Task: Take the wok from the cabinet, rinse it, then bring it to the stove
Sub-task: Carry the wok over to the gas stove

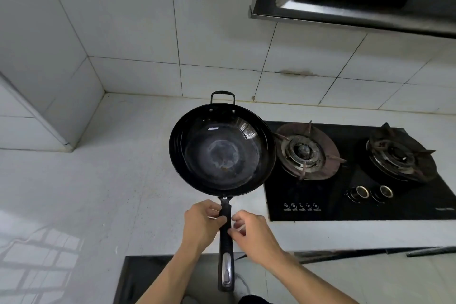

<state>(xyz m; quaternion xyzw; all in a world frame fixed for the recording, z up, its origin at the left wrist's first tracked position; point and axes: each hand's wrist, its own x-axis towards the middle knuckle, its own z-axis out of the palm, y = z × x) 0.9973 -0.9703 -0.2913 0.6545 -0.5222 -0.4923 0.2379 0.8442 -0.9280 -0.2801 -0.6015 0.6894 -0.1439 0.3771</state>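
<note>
Wok (222,149) is hovering over the pale surface (103,180), its rim overlapping the stove's (357,173) left edge. I am gripping its long handle (226,237) with my left hand (201,224), while my right hand (251,232) is pinching the handle's other side.

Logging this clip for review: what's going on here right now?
A person holds a black wok by its long handle. The left hand grips the handle; the right hand pinches it from the other side. The wok is over the white countertop, just left of the gas stove and its nearest burner, not yet on it.
</note>
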